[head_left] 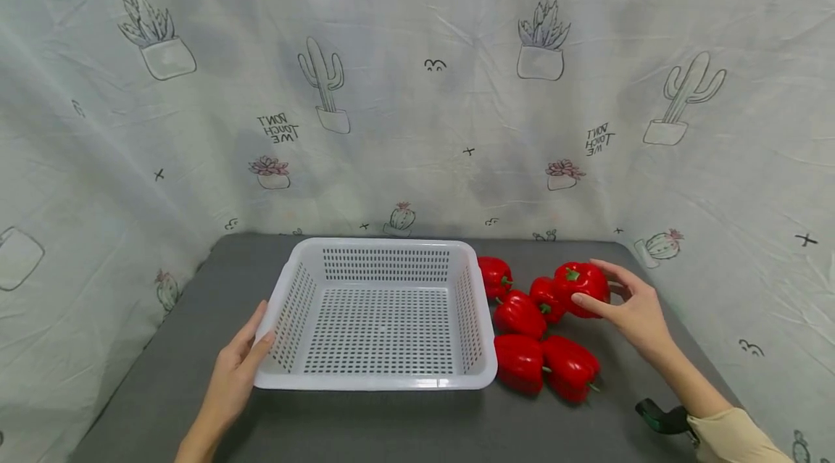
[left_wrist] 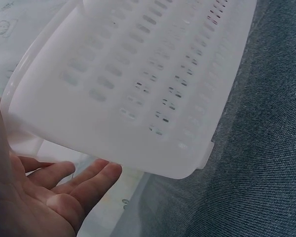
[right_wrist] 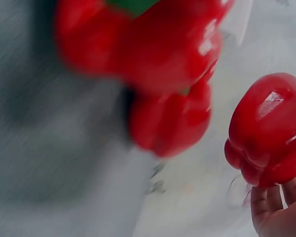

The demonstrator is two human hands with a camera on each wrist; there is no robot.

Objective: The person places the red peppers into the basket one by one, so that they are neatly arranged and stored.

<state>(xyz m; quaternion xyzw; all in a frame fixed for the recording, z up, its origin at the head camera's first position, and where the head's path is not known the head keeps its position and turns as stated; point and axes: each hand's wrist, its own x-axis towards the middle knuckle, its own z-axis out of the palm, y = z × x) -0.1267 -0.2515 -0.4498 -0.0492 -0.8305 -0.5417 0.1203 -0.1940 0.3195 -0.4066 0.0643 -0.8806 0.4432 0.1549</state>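
In the head view my right hand (head_left: 636,307) grips a glossy red bell pepper (head_left: 583,288) between thumb and fingers. Held up at the right in the right wrist view, this bell pepper (right_wrist: 269,128) has the fingers (right_wrist: 274,202) under its lower end. My left hand (head_left: 236,365) is at the left rim of a white perforated plastic basket (head_left: 372,382), thumb over the rim. Fingers of the left hand (left_wrist: 54,197) reach along the outside of the basket wall (left_wrist: 64,116) in the left wrist view. No pepper lies in the basket.
Several more red bell peppers (head_left: 520,314) lie on the grey tabletop (head_left: 365,430), just right of the basket. A dark object (head_left: 660,417) shows beside the right wrist. A pale curtain (head_left: 404,122) with cactus drawings hangs behind the table and along both sides.
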